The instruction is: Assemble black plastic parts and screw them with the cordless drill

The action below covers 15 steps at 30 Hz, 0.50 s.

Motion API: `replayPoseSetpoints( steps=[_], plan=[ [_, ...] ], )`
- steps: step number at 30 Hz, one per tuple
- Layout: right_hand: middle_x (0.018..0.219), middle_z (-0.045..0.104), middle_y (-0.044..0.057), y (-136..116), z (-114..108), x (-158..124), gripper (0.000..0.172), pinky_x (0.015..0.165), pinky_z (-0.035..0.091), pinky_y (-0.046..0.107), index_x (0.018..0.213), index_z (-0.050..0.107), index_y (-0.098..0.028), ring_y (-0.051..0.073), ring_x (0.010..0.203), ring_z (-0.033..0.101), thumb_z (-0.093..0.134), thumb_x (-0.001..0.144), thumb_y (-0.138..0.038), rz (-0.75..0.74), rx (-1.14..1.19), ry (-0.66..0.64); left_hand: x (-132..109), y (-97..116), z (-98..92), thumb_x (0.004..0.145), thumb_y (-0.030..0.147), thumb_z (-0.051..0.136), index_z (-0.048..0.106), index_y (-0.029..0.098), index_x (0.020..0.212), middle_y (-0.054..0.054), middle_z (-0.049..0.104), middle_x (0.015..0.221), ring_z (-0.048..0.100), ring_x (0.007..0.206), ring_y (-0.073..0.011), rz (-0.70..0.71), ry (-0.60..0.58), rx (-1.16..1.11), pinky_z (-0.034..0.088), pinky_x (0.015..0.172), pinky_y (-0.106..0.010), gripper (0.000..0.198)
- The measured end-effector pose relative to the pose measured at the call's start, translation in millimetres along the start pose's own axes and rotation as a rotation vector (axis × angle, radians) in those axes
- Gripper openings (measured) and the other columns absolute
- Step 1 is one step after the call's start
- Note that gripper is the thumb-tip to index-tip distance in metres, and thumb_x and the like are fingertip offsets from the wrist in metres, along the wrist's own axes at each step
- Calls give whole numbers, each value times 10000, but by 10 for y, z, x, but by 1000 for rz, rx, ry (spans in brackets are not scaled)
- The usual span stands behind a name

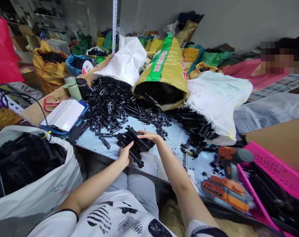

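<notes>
left hand (125, 155) and right hand (149, 136) have a stack of black strips (137, 152) between them, fingers pressed to its sides, at the near edge of the desk (89, 141); an uneven squeeze could spill loose ones into the lap (142, 189).

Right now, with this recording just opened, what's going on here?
The person's bare left hand grips a bundle of long black parts, with the bare right hand on its far side, near the front edge of the pale blue tabletop. Beyond lies a loose heap of small black slotted parts, by the mouth of a white sack. An orange-and-grey power tool rests at the right, unheld.
</notes>
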State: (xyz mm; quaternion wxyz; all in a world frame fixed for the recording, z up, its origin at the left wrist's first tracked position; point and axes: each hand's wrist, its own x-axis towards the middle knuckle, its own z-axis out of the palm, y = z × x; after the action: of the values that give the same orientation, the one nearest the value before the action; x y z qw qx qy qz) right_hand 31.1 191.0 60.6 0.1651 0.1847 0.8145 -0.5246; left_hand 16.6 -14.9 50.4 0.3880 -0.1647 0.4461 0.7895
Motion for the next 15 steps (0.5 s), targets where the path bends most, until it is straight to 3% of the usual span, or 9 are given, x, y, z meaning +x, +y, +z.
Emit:
replayPoseSetpoints(
  steps=[2,5,8,11,15],
  plan=[
    [1145,620,61,1,125,-139,690,915,466,359,1185,543,-209,244,1038,580,664,636,-608,-7,102,-6,-15,-70,-9,575,289,833,645,154,1003,-92,713,930,687,776,-205,14,-23,12,553,699,-298,487],
    [1216,584,77,-82,368,-327,747,967,438,368,1257,477,-209,255,1111,548,675,635,-573,-81,143,104,-102,-106,-85,570,312,831,664,129,990,-126,714,943,690,796,-231,46,-77,16,558,713,-323,488],
    [1272,542,86,-361,640,-422,810,1004,408,382,1315,410,-220,265,1161,518,687,634,-560,-179,105,210,-287,108,-264,592,341,813,689,124,967,-138,714,960,688,835,-257,129,-136,29,562,739,-348,450],
    [1265,544,90,-903,1090,-332,846,1012,395,410,1315,399,-228,278,1161,514,717,601,-551,-307,125,260,-571,667,-641,636,383,775,696,133,978,-118,719,958,688,843,-264,241,-153,16,561,765,-370,431],
    [1242,552,93,-1856,2139,55,855,1017,384,406,1304,393,-208,265,1145,520,728,589,-535,-463,249,214,-1003,1716,-1481,639,392,757,687,130,991,-100,728,867,693,801,-258,384,45,53,561,743,-353,444]
  ],
)
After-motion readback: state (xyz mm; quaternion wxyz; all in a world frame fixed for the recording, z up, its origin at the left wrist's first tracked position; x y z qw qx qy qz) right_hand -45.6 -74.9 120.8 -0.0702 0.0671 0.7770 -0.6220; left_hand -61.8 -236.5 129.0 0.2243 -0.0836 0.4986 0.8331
